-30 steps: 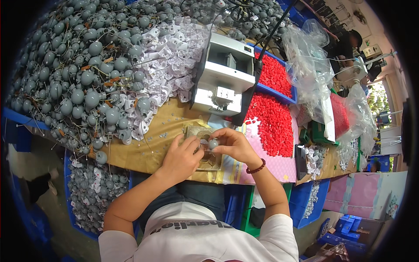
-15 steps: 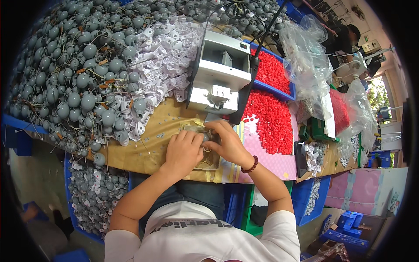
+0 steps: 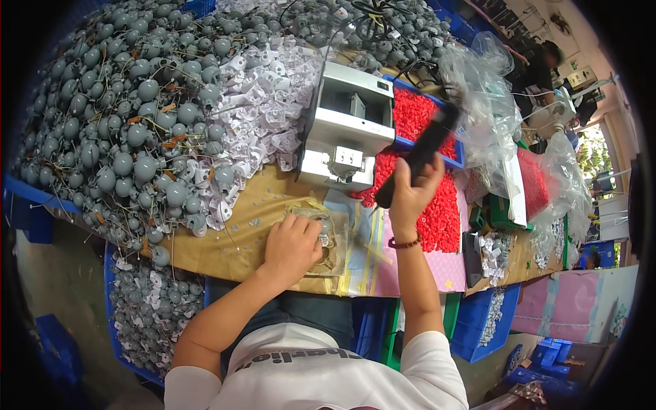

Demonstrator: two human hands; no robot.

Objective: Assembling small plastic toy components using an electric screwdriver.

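Right hand lifts a black tool while the left steadies a small part on the bench.

Head view: the right hand (image 3: 411,195) is closed around the lower end of a long black handheld tool (image 3: 422,152), raised over the red plastic pieces (image 3: 437,219); it looks stiff and fairly light, best gripped low on its body. The left hand (image 3: 292,244) is curled over a small grey part (image 3: 326,236) on the clear taped mat (image 3: 342,254), near the grey benchtop machine (image 3: 345,126); whether it pinches the part I cannot tell.

Tool (image 3: 418,156) in right hand (image 3: 412,195): matt black plastic. Machine (image 3: 345,130): smooth grey metal. Bags (image 3: 482,102): glossy clear plastic. Table (image 3: 239,232): brown paper/card.
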